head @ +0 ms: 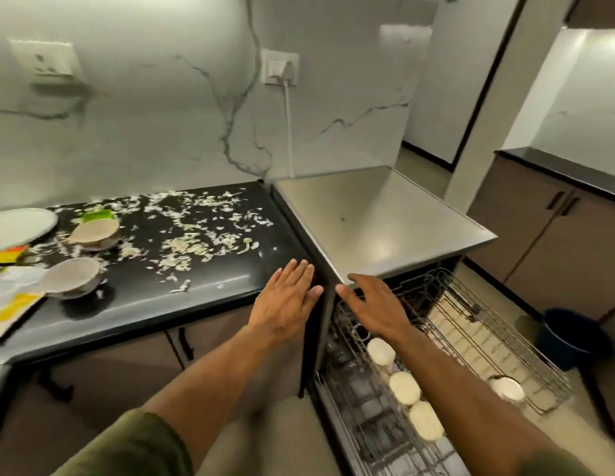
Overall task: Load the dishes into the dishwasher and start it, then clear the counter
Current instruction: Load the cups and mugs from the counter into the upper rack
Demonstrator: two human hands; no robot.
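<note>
The steel-topped dishwasher (pixel 385 214) stands at the right end of the black counter (pixel 182 290). Its wire rack (pixel 477 324) is pulled out, with three pale round dishes (pixel 404 388) upside down along its near side and another (pixel 507 388) at the far corner. My left hand (pixel 288 300) is open over the counter's right end, fingers straight. My right hand (pixel 371 304) is open above the rack, fingers spread near the dishwasher's front corner. Two bowls (pixel 94 233) (pixel 77 278) and a plate (pixel 17 225) sit on the counter at the left.
Shredded vegetable scraps (pixel 192 231) are strewn across the counter. Packets and a tray (pixel 10 300) lie at the far left. A dark blue bucket (pixel 570 334) stands on the floor right of the rack. A white cord runs from a wall socket (pixel 280 68) behind the dishwasher.
</note>
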